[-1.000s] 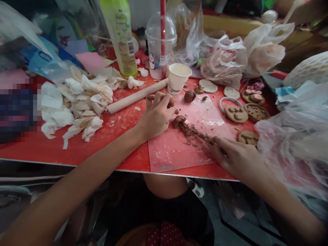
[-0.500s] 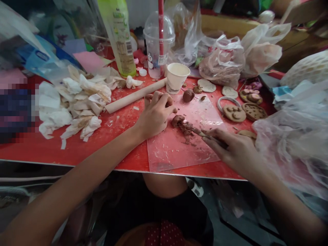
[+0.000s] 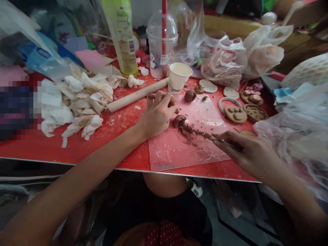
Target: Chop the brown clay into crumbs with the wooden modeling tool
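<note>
My right hand (image 3: 252,155) is closed around a thin modelling tool (image 3: 205,134) caked with brown clay. The tool's far end lies in a smear of wet brown clay (image 3: 188,130) beside a torn, rounded clay lump (image 3: 179,120). My left hand (image 3: 160,112) hovers over the left edge of the clear plastic sheet (image 3: 166,157), just left of that lump. Its fingers are curled in, with brown stains at the tips; whether anything is inside them is hidden. A smooth brown clay ball (image 3: 190,95) sits farther back on the sheet.
A paper cup (image 3: 179,77) and a pale tube (image 3: 138,95) lie behind my left hand. Crumpled tissues (image 3: 84,95) are piled at left. Flat clay discs (image 3: 235,113), a ring (image 3: 222,99) and plastic bags (image 3: 287,136) crowd the right. A green bottle (image 3: 124,44) and plastic cup (image 3: 161,48) stand behind.
My right hand has drawn back to the right and toward me, and more of the tool shows. My left hand keeps almost the same place. The view has shifted slightly.
</note>
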Motion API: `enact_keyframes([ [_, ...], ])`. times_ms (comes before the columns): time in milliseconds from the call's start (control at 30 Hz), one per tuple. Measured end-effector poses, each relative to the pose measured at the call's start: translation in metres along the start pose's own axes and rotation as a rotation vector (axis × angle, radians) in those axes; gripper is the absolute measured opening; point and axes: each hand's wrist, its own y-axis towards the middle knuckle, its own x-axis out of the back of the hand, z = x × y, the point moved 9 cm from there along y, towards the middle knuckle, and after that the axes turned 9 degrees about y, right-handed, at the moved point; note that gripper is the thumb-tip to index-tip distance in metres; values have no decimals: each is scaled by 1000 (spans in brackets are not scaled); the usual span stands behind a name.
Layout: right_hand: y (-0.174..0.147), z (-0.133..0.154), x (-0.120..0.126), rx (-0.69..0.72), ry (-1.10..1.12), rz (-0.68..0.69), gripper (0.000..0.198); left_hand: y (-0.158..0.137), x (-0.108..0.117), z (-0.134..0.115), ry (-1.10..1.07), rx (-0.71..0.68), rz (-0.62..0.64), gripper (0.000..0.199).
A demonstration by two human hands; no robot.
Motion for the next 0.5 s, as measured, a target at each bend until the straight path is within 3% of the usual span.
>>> enact_keyframes([
  [200, 13, 5, -13, 19, -22, -93, 23, 0, 1, 0, 7, -4, -25, 23],
  [333, 10, 4, -26, 79, -79, -76, 23, 0, 2, -1, 32, -16, -34, 23],
  [500, 0, 9, -22, 167, -173, -89, 22, 0, 3, 0, 44, -4, -41, 23],
])
